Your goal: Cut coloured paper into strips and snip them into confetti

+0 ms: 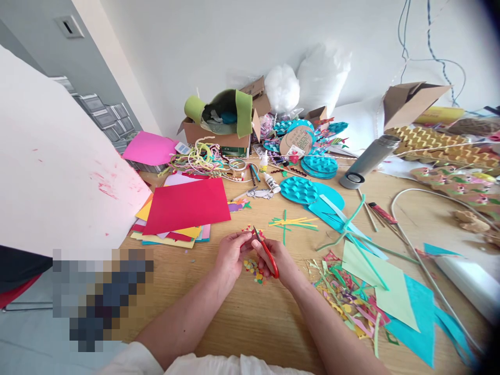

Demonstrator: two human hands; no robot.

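Red-handled scissors (269,259) are gripped in my right hand (275,255), their dark blades pointing up and toward my left fingertips. The fingers of my left hand (229,254) are pinched together beside the blades; whatever they hold is too small to make out. Just beyond the fingertips lie small red paper bits (247,228). Between my wrists, a little heap of yellow, orange and green paper bits (253,270) rests on the wooden table (250,323). Thin yellow and green paper strips (297,223) cross one another farther forward.
Coloured sheets topped by a red one (189,205) lie at left, paper scraps (347,297) at right. A grey flask (369,160) lies on its side behind blue paper (332,195). A white board (58,156) leans in at far left; a cardboard box (219,136) stands at the back.
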